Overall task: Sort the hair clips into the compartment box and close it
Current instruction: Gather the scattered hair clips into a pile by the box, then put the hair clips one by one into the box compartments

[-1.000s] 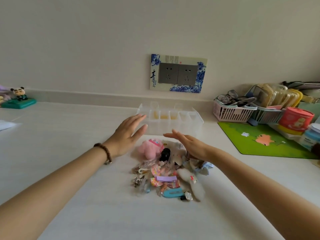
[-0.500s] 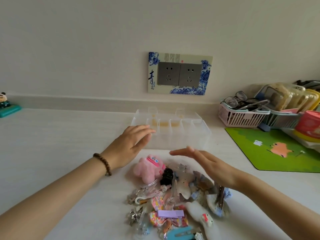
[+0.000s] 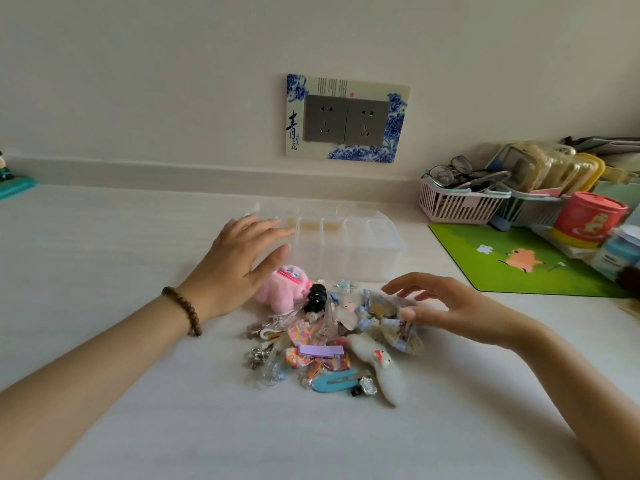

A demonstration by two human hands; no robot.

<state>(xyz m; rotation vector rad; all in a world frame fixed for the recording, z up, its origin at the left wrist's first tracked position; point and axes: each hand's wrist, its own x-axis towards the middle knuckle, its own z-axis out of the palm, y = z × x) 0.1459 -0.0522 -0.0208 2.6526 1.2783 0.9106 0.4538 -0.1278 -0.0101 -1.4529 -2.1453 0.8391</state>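
A heap of hair clips (image 3: 325, 344) lies on the white counter in front of me. It includes a pink plush clip (image 3: 282, 289), a black claw clip (image 3: 316, 299), a lilac snap clip (image 3: 320, 350), a blue snap clip (image 3: 337, 381) and a white plush clip (image 3: 384, 368). Behind the heap stands the clear compartment box (image 3: 346, 251), open, with several empty cells. My left hand (image 3: 239, 265) hovers with straight fingers at the box's left end, above the pink plush. My right hand (image 3: 446, 306) hangs over the heap's right side, its fingers loosely bent above a floral fabric bow (image 3: 388, 327).
A green mat (image 3: 512, 261) lies to the right. Behind it stand a pink basket (image 3: 457, 202) with glasses, a second basket with packets, and a red tin (image 3: 585, 220). A socket plate (image 3: 346, 119) is on the wall. A teal toy (image 3: 14, 185) sits far left.
My view has dropped closer to the heap. My right hand came down and back from the box front onto the heap's right side, fingers now bent. My left hand stays by the box.
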